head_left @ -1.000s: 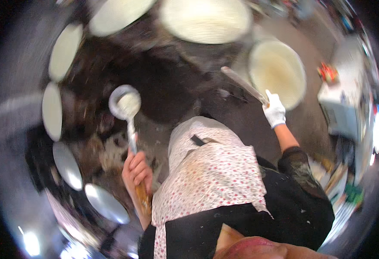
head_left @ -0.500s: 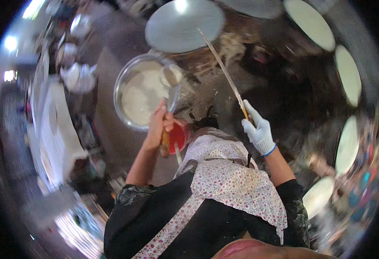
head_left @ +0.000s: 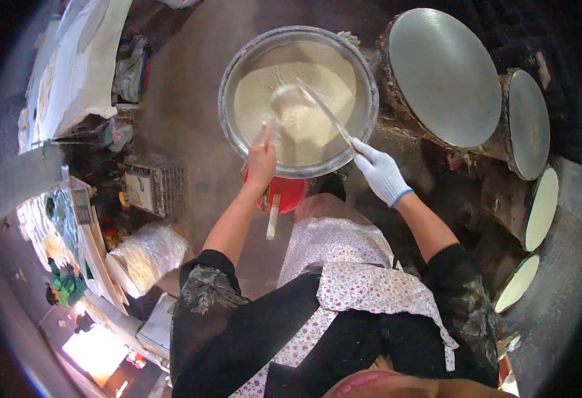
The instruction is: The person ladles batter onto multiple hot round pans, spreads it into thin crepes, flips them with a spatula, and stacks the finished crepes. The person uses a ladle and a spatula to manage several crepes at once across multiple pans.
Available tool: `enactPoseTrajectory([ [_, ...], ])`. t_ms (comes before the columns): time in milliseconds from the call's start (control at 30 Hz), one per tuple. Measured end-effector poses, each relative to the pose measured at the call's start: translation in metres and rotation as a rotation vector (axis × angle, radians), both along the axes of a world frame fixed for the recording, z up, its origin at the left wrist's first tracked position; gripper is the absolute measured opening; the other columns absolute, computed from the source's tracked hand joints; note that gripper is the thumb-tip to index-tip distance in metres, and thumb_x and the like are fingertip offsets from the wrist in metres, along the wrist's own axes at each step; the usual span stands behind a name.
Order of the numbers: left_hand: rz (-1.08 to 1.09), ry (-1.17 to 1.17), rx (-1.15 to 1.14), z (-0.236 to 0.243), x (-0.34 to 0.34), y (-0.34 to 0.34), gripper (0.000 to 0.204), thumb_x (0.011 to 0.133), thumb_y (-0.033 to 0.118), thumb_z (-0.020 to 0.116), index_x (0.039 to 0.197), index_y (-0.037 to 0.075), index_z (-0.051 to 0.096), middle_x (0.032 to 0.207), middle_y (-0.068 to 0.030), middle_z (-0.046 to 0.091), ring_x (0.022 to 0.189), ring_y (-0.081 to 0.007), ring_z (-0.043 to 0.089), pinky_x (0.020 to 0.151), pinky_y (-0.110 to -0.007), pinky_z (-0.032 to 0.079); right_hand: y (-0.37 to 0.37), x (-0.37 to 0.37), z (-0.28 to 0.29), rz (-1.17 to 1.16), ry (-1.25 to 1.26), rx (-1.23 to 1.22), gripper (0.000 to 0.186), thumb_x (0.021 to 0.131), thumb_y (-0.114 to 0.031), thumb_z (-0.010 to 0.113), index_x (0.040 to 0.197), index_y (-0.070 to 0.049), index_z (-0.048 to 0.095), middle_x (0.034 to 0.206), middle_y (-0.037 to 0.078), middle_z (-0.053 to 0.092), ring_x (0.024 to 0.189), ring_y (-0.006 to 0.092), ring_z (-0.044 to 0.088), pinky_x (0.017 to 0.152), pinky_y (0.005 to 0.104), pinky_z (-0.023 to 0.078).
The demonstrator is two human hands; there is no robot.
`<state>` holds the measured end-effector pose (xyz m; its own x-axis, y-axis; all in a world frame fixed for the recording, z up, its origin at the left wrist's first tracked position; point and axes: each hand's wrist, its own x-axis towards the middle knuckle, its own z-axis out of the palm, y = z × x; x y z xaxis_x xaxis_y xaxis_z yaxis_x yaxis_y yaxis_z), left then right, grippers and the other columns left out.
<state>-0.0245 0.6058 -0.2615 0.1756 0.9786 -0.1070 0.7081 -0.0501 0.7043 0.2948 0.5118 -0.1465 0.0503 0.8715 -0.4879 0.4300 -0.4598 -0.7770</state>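
Observation:
A big metal basin [head_left: 225, 109] of cream-coloured batter [head_left: 324, 76] stands in front of me. My left hand [head_left: 262, 158], bare, is closed round the handle of a ladle [head_left: 287, 99], whose bowl is smeared by motion over the batter. A white knitted glove covers my right hand [head_left: 378, 174], which grips a long, thin flat stick [head_left: 330, 118]. The stick reaches over the basin's right rim, its tip beside the ladle bowl; I cannot tell whether they touch. Below the basin, partly hidden by it, is a red bucket [head_left: 293, 194] with a pale stick [head_left: 273, 217] leaning out.
To the right stand a large bare round griddle [head_left: 445, 76] and a second bare griddle [head_left: 529, 123]. Nearer me are two more round plates, pale on top [head_left: 541, 209]. At left are a white-covered table [head_left: 82, 73], a wire crate [head_left: 161, 189] and a plastic-wrapped bundle [head_left: 148, 259].
My view has swung left, bringing the basin to the middle and the griddles to the right. The ladle and the stick's tip have come together over the batter.

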Motion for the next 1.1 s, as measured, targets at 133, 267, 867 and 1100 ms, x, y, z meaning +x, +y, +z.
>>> enactPoseTrajectory([
  [133, 0.570, -0.656, -0.672, -0.003, 0.041, 0.010, 0.027, 0.109, 0.012, 0.043, 0.124, 0.006, 0.064, 0.074, -0.0057, 0.059, 0.054, -0.0174, 0.053, 0.052, -0.031, 0.051, 0.018, -0.027, -0.028, 0.045, 0.035, 0.230, 0.045, 0.102, -0.027, 0.056, 0.143, -0.009, 0.062, 0.119, 0.029, 0.070, 0.112, 0.0435, 0.069, 0.095, 0.0462, 0.055],
  [267, 0.916, -1.972, -1.412, 0.008, 0.086, 0.001, 0.032, 0.112, 0.028, 0.050, 0.086, 0.012, 0.044, 0.067, 0.0030, 0.042, 0.051, -0.0092, 0.040, 0.047, -0.024, 0.040, -0.004, -0.039, -0.018, 0.112, -0.204, -0.208, 0.047, 0.102, -0.029, 0.058, 0.146, -0.015, 0.061, 0.117, 0.028, 0.071, 0.108, 0.0451, 0.069, 0.093, 0.0483, 0.055],
  [867, 0.006, -2.142, -0.620, 0.398, 0.111, -0.022, 0.024, 0.116, 0.021, 0.036, 0.131, 0.012, 0.052, 0.075, 0.0025, 0.041, 0.052, -0.0068, 0.040, 0.044, -0.023, 0.033, -0.031, -0.034, 0.238, 0.076, -0.061, 0.768, 0.047, 0.101, -0.012, 0.066, 0.147, -0.011, 0.059, 0.118, 0.026, 0.072, 0.104, 0.0418, 0.073, 0.088, 0.0424, 0.060],
  [1100, 0.655, -2.290, -0.952, 0.334, 0.084, -0.036, 0.014, 0.111, 0.005, 0.037, 0.104, 0.003, 0.050, 0.074, 0.0015, 0.036, 0.054, -0.0067, 0.039, 0.046, -0.023, 0.038, -0.023, -0.019, 0.237, -0.012, -0.017, 1.137, 0.048, 0.097, -0.008, 0.068, 0.145, -0.011, 0.062, 0.113, 0.025, 0.074, 0.102, 0.0371, 0.076, 0.085, 0.0400, 0.061],
])
